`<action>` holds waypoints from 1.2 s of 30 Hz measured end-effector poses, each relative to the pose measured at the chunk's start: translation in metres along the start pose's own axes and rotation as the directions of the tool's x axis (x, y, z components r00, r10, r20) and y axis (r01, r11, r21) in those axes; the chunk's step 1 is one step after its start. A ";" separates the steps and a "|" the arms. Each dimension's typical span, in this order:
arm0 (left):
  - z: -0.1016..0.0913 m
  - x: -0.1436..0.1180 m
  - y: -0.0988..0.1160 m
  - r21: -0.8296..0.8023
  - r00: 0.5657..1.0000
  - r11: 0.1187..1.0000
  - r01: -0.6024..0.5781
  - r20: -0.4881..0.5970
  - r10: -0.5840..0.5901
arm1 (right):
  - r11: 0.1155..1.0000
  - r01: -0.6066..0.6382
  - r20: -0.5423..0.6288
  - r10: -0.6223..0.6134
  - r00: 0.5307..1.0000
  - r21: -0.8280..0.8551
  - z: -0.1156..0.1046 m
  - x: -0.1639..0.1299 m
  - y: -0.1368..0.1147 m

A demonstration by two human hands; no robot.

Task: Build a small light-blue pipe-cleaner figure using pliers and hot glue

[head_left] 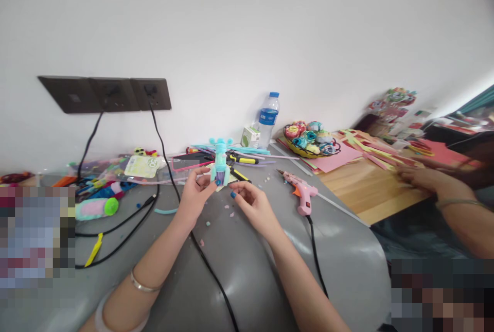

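My left hand (195,193) grips the lower part of a small turquoise craft figure (220,161) and holds it upright over the grey table (247,249). My right hand (252,204) is just right of the figure's base, with a small blue bead (233,194) pinched at its fingertips. Small pastel scraps lie on the table under both hands.
A pink glue gun (303,195) lies to the right, its black cord running toward me. Black cables (162,141) hang from wall sockets (104,93). Craft clutter, a water bottle (267,119) and a bowl of paper flowers (312,138) line the back. Another person's hand (422,177) rests on the wooden table at right.
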State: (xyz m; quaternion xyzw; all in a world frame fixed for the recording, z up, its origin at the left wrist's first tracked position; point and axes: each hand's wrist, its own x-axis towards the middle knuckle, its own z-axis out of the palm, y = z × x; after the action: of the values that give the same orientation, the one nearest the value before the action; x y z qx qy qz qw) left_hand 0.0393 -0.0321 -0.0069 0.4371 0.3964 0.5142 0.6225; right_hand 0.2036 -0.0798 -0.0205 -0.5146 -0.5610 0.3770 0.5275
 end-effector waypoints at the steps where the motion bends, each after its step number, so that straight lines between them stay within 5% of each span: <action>1: 0.001 0.000 0.000 0.006 1.000 1.000 0.001 0.003 -0.001 | 0.998 0.007 0.009 -0.007 1.000 0.055 0.001 0.000 -0.001; 13: 0.004 -0.001 -0.010 0.053 0.996 0.996 -0.069 0.057 0.066 | 0.910 -0.019 0.026 0.009 1.000 0.414 0.026 0.010 0.012; 23: 0.002 0.000 -0.014 0.181 0.980 0.971 -0.158 0.146 0.132 | 0.914 0.029 -0.105 0.015 0.994 0.405 0.025 0.011 0.011; 26: -0.003 0.000 -0.013 0.360 0.952 0.889 -0.282 0.220 0.213 | 0.919 0.004 -0.142 0.057 0.988 0.394 0.020 0.012 0.015; 29: -0.010 0.002 -0.010 0.601 0.913 0.689 -0.405 0.306 0.270 | 0.925 0.006 -0.181 0.068 0.981 0.381 0.014 0.014 0.021; 32: -0.016 0.005 -0.007 0.732 0.888 0.503 -0.459 0.400 0.227 | 0.920 0.029 -0.227 0.066 0.972 0.390 0.011 0.015 0.025; 36: -0.017 0.004 -0.006 0.797 0.889 0.401 -0.451 0.442 0.121 | 0.910 0.043 -0.233 0.060 0.971 0.412 0.011 0.014 0.025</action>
State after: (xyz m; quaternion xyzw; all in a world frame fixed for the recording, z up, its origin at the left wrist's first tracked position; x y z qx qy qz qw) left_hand 0.0258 -0.0264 -0.0183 0.8329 0.4174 0.2558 0.2581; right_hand 0.1982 -0.0597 -0.0437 -0.4353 -0.3978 0.4247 0.6870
